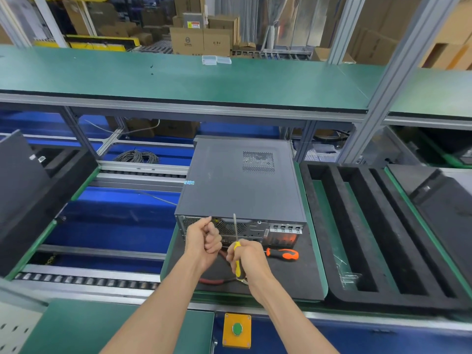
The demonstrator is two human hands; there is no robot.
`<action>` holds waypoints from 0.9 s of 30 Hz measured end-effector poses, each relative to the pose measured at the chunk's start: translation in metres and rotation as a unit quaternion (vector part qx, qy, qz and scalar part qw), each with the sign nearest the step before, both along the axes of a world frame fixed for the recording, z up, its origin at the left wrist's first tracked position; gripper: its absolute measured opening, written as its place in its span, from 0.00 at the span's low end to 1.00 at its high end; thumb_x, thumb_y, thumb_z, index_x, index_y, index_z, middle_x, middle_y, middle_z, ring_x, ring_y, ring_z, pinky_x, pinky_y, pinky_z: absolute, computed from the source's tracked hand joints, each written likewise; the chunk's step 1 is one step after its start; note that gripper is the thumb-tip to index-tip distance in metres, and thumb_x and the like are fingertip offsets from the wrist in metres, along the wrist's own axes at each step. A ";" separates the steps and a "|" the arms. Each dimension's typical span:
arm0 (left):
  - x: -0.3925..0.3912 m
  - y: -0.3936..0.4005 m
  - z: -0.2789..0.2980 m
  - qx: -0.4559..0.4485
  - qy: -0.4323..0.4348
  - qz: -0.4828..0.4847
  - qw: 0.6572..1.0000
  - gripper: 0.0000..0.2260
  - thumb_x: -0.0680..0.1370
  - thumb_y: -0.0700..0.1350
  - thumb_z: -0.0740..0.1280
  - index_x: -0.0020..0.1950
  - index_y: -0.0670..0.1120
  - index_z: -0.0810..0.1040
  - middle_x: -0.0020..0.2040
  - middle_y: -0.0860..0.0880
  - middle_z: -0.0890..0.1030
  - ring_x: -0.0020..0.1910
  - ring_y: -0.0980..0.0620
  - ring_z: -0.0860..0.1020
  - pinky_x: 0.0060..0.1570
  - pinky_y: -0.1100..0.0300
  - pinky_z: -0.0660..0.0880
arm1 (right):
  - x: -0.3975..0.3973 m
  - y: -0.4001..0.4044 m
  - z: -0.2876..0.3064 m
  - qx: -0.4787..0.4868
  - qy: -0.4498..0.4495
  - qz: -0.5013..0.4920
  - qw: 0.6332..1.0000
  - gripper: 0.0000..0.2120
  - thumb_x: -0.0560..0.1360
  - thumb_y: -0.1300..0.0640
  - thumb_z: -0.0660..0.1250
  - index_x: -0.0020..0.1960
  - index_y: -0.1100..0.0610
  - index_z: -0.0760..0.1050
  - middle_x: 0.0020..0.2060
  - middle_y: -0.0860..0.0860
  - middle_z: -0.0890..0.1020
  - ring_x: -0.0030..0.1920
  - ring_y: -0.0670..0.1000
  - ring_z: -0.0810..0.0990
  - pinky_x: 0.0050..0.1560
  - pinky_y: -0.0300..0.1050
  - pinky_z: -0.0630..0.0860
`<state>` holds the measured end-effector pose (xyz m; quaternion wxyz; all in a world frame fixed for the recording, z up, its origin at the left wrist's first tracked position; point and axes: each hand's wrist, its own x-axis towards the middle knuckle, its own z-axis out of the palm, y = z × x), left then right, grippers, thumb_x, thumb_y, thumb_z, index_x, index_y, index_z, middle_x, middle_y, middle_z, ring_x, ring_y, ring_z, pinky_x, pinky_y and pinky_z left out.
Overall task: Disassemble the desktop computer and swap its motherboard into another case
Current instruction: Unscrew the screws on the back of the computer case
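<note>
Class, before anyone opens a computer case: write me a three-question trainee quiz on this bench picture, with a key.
1. True or false: the side cover of the computer case is already off.
2. Which hand holds the yellow screwdriver?
A. left hand
B. right hand
C. neither
3. Fill in: the orange-and-black screwdriver lies on the black mat to the ____ of the right hand.

Key: 1 false; 2 B; 3 right.
</note>
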<state>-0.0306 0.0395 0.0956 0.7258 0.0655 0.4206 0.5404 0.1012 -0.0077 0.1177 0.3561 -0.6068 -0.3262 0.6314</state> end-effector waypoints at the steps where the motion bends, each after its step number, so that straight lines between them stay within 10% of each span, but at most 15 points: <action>1: 0.002 0.000 -0.001 -0.006 0.001 -0.010 1.000 0.20 0.81 0.45 0.60 0.29 0.43 0.72 0.21 0.52 0.62 0.17 0.57 0.56 0.16 0.66 0.51 | 0.001 0.003 -0.001 0.005 -0.002 -0.020 1.000 0.12 0.65 0.74 0.56 0.34 0.61 0.72 0.27 0.56 0.73 0.23 0.51 0.68 0.25 0.39 0.61; 7: 0.025 0.005 0.004 -0.061 0.197 0.010 0.979 0.17 0.76 0.53 0.73 0.41 0.39 0.78 0.22 0.52 0.59 0.18 0.56 0.55 0.19 0.67 0.51 | 0.007 0.023 -0.009 -0.019 -0.019 -0.098 0.995 0.04 0.72 0.62 0.65 0.39 0.59 0.76 0.25 0.49 0.75 0.21 0.49 0.64 0.26 0.41 0.61; 10: 0.036 0.011 0.009 -0.092 0.234 0.064 0.966 0.22 0.71 0.54 0.78 0.44 0.35 0.80 0.22 0.50 0.64 0.18 0.54 0.58 0.21 0.65 0.55 | 0.006 0.035 -0.009 -0.042 0.061 -0.116 0.990 0.05 0.77 0.59 0.66 0.49 0.61 0.77 0.41 0.54 0.84 0.21 0.49 0.68 0.26 0.41 0.64; 16: 0.052 0.015 0.014 -0.132 0.205 0.141 0.959 0.17 0.67 0.48 0.82 0.34 0.39 0.77 0.22 0.48 0.75 0.14 0.54 0.65 0.18 0.66 0.64 | -0.007 0.045 -0.005 -0.082 0.204 -0.187 0.957 0.08 0.79 0.55 0.70 0.52 0.59 0.77 0.39 0.53 0.80 0.28 0.49 0.75 0.25 0.38 0.69; 21: 0.059 0.012 0.009 -0.103 0.182 0.157 0.965 0.15 0.70 0.46 0.79 0.33 0.41 0.77 0.24 0.46 0.76 0.17 0.51 0.69 0.21 0.63 0.68 | -0.013 0.051 -0.010 -0.084 0.156 -0.219 0.959 0.14 0.76 0.48 0.72 0.42 0.58 0.78 0.24 0.49 0.78 0.22 0.47 0.73 0.26 0.40 0.70; 27: 0.057 0.004 0.002 -0.059 0.214 0.113 0.969 0.17 0.73 0.46 0.74 0.33 0.41 0.70 0.20 0.47 0.70 0.16 0.51 0.66 0.19 0.63 0.64 | -0.014 0.047 -0.014 -0.054 0.108 -0.231 0.965 0.11 0.72 0.51 0.74 0.46 0.59 0.79 0.29 0.52 0.81 0.26 0.49 0.77 0.27 0.42 0.71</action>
